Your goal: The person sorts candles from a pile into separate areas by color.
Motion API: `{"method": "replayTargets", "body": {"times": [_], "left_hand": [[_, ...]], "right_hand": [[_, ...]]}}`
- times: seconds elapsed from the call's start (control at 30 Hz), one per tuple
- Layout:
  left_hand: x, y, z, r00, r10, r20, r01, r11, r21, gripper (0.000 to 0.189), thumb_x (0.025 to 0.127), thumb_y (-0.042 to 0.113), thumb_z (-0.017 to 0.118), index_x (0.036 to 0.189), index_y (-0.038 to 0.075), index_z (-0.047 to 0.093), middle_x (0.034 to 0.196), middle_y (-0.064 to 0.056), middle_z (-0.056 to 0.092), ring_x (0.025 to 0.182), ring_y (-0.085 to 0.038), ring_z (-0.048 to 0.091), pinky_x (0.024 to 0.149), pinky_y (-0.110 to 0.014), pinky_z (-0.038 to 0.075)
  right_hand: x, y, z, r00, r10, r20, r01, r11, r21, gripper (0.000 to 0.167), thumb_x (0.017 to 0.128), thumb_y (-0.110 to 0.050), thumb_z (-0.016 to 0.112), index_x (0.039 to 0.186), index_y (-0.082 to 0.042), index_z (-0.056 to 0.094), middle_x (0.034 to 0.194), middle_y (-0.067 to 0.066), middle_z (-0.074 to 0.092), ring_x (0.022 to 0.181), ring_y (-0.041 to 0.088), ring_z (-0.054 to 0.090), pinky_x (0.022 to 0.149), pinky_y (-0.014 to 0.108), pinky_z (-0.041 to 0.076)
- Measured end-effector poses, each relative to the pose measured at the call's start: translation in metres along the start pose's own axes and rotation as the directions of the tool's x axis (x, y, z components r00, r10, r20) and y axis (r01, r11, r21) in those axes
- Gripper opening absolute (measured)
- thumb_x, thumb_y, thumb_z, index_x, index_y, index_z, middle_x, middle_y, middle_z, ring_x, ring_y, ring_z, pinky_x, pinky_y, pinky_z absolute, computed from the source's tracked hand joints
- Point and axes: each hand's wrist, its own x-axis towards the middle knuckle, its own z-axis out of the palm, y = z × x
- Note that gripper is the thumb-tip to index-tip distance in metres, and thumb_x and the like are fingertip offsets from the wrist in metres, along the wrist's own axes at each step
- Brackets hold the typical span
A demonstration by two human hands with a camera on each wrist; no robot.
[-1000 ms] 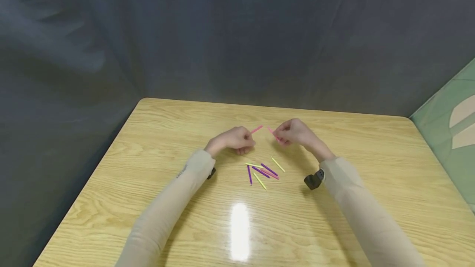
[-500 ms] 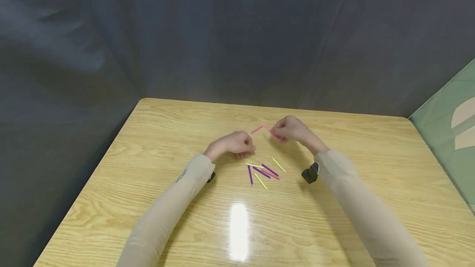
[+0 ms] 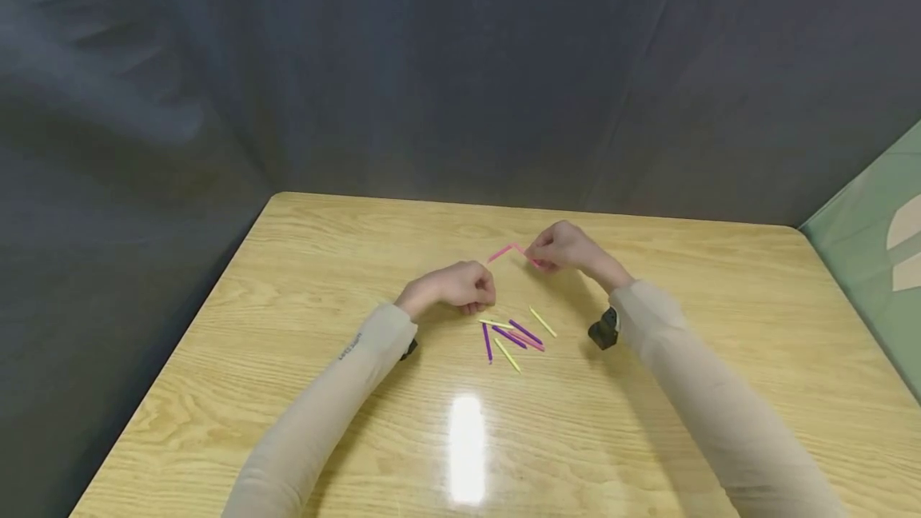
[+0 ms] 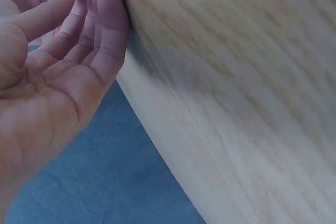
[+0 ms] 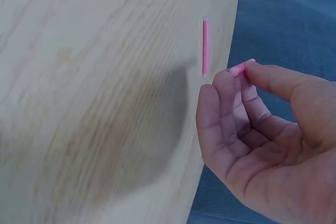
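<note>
Pink stick (image 5: pixel 239 68), partly hidden, pinched by right hand (image 3: pixel 564 248), left hand (image 3: pixel 459 284) apart

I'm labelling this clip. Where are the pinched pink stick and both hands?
Pinched pink stick (image 5: pixel 239 68): right wrist view, on its uncovered section.
Right hand (image 3: pixel 574 248): head view, back of the hand.
Left hand (image 3: pixel 455 283): head view, back of the hand.

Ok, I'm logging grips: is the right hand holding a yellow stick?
No, in the right wrist view the right hand pinches a pink stick.
</note>
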Motion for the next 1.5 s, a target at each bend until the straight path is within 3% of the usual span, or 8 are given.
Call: {"method": "replayTargets", "body": {"times": [0.33, 0.67, 1.03, 1.3, 1.5], "left_hand": [[-0.005, -0.008, 0.003, 1.0, -0.012, -0.002, 0.011, 0.996, -0.087, 0.012, 0.096, 0.002, 0.056, 0.093, -0.006, 0.065, 0.077, -0.013, 0.062, 0.066, -0.018, 0.06, 0.064, -0.028, 0.054], [-0.006, -0.013, -0.001, 1.0, -0.018, -0.009, 0.017, 0.991, -0.129, 0.013, 0.096, 0.003, 0.056, 0.096, -0.007, 0.065, 0.079, -0.012, 0.064, 0.068, -0.017, 0.061, 0.066, -0.027, 0.054], [-0.004, -0.006, 0.002, 1.0, 0.016, -0.022, -0.017, 0.997, -0.07, 0.013, 0.096, 0.004, 0.056, 0.093, -0.006, 0.065, 0.074, -0.011, 0.062, 0.065, -0.019, 0.06, 0.064, -0.027, 0.054], [-0.006, -0.009, 0.002, 0.999, -0.012, -0.04, 0.009, 0.997, -0.076, 0.012, 0.096, 0.004, 0.057, 0.092, -0.004, 0.065, 0.077, -0.014, 0.063, 0.066, -0.02, 0.061, 0.064, -0.029, 0.055], [-0.008, -0.008, 0.002, 0.999, -0.015, -0.043, 0.012, 0.998, -0.061, 0.013, 0.096, 0.006, 0.057, 0.092, -0.004, 0.065, 0.079, -0.015, 0.063, 0.067, -0.022, 0.062, 0.063, -0.03, 0.055]], "right_hand": [[0.01, 0.007, 0.016, 1.0, -0.003, 0.002, 0.003, 1.0, -0.007, 0.021, 0.092, -0.011, 0.064, 0.089, 0.009, 0.07, 0.073, 0.008, 0.068, 0.063, 0.012, 0.063, 0.066, 0.033, 0.056], [0.02, 0.012, 0.018, 1.0, -0.003, 0.005, 0.003, 0.999, -0.044, 0.022, 0.092, -0.013, 0.064, 0.089, 0.009, 0.07, 0.075, 0.012, 0.069, 0.065, 0.016, 0.065, 0.066, 0.032, 0.056], [0.019, 0.02, 0.012, 1.0, 0.0, 0.009, 0.001, 0.998, -0.063, 0.024, 0.093, -0.014, 0.063, 0.086, 0.008, 0.071, 0.068, 0.006, 0.066, 0.059, 0.012, 0.056, 0.06, 0.026, 0.05], [0.022, 0.019, 0.014, 1.0, -0.018, 0.006, 0.018, 0.998, -0.057, 0.025, 0.092, -0.014, 0.065, 0.08, 0.007, 0.069, 0.067, 0.005, 0.064, 0.059, 0.013, 0.056, 0.057, 0.025, 0.048], [0.025, 0.019, 0.016, 1.0, -0.017, 0.001, 0.017, 0.997, -0.069, 0.027, 0.091, -0.014, 0.066, 0.072, 0.006, 0.067, 0.058, 0.002, 0.058, 0.051, 0.01, 0.046, 0.05, 0.023, 0.039]]}}
